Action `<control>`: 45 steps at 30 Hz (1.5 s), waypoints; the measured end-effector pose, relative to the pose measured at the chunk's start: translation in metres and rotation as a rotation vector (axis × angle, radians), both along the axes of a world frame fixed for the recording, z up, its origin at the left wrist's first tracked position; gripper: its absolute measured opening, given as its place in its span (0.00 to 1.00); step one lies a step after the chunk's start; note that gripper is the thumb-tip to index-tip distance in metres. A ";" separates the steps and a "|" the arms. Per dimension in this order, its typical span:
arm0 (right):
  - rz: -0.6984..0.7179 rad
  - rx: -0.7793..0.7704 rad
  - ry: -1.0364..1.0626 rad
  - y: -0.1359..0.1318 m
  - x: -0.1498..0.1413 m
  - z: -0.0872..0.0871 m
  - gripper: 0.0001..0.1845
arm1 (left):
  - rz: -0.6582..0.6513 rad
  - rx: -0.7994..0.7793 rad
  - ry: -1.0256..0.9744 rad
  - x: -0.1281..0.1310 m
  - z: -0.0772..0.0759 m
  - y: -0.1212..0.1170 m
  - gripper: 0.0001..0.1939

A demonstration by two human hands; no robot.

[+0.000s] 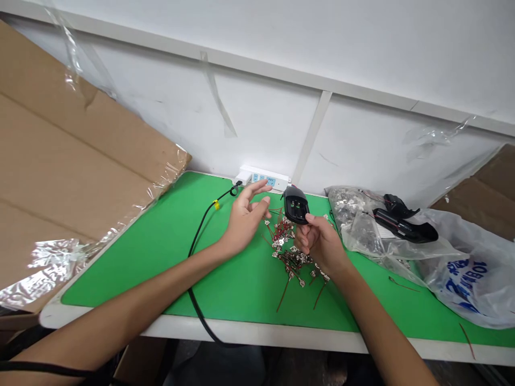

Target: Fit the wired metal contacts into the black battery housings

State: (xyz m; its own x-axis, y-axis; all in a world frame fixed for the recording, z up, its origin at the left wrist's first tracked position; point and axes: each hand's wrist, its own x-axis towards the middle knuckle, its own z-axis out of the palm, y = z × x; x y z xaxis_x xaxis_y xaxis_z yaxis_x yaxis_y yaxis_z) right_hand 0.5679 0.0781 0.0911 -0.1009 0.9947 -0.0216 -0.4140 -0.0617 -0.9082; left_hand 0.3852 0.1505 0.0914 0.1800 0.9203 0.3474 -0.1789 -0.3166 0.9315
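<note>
Green mat (132, 268): black housing (296, 205) pinched in right hand (322, 241); left hand (243, 220) held open, fingers spread, beside wired terminals (287, 252), many left piled on mat.

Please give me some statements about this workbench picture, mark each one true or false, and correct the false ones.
The right hand holds a black plastic housing. True.
The left hand grips a cable. False: it is open and holds nothing.
Metal terminals with red wires lie in a pile on the green mat. True.
The power strip stands on the cardboard. False: it sits at the mat's far edge, by the wall.
Two more black housings lie on a clear plastic bag. True.
</note>
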 end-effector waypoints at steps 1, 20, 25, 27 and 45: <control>0.014 0.002 0.004 0.000 0.000 0.000 0.22 | 0.013 0.026 0.007 -0.001 -0.001 0.002 0.25; 0.414 -0.077 0.166 -0.012 -0.009 -0.010 0.24 | 0.194 1.262 1.044 -0.038 -0.005 0.018 0.25; 0.533 -0.029 0.167 -0.005 -0.007 -0.021 0.25 | 0.251 1.275 1.027 -0.058 0.000 0.002 0.24; 0.552 -0.015 0.181 -0.002 -0.004 -0.022 0.27 | 0.297 1.201 1.023 -0.068 0.006 -0.010 0.23; 0.274 -0.071 0.267 0.013 0.036 -0.017 0.26 | 0.524 1.517 1.086 -0.083 0.111 -0.061 0.28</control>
